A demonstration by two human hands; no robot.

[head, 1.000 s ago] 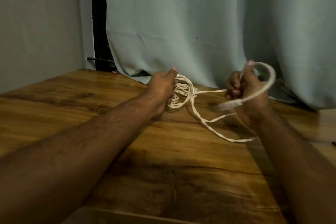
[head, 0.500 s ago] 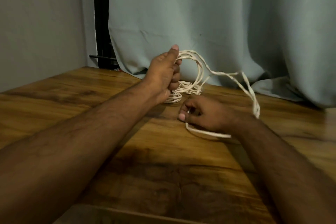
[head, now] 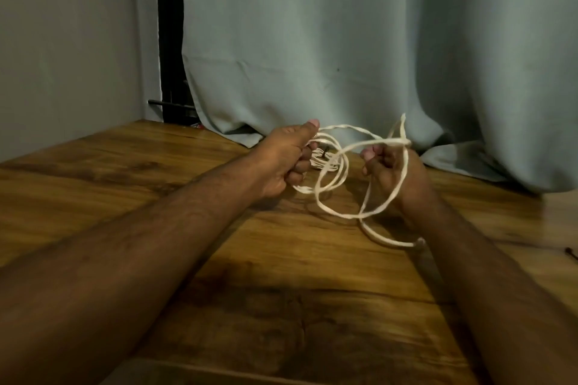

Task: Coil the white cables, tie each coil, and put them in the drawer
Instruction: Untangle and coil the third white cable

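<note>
— White cable (head: 331, 197), loose in big uneven loops between the two hands; how would you tidy this wrap?

— Start from what each hand has; the left hand (head: 283, 162) is curled round the gathered turns, thumb laid along the top, so it serves as the anchor; the right hand (head: 389, 170) is closed in a fist on the running strand, which passes over its knuckles and drops down past its wrist.

— And the slack?

— One wide loop hangs below and between the hands, close to the wooden table (head: 156, 184) or resting on it; the free end (head: 417, 242) trails near the right forearm; beyond the left hand's fingers lies what looks like another small white bundle (head: 323, 162), though I cannot tell whether it is tied.

— So the advice?

— Keep the left grip firm but not crushing; let the right hand feed each new turn to match those already held, I'd judge, since these loops differ in width and cross one another; a crossed strand is likely to snag when the tie goes on.

— Anything about the drawer?

— None shows in this view; only grey curtain (head: 344, 40) behind the hands; this coil looks unfinished and untied, so storing comes later.
</note>
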